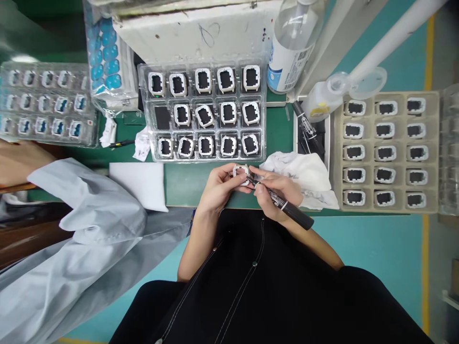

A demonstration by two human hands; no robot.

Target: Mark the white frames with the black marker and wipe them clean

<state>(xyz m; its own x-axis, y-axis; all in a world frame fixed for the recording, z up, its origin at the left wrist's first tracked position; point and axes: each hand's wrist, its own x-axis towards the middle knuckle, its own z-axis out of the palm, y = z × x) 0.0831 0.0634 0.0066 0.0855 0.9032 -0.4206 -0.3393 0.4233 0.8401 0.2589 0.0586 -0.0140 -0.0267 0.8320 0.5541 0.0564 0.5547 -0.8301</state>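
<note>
White frame (235,171), left hand (217,188), white-lettered marker (297,215), right hand (278,192)

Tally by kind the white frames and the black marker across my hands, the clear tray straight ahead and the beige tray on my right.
White frames: 30 (14 in the clear tray, 15 in the beige tray, 1 in the left hand)
Black marker: 1, in the right hand
Total: 31

The left hand (219,187) and right hand (278,191) pinch, fingertips close together; bare forearms (197,243) slant outward behind the fingers.
</note>
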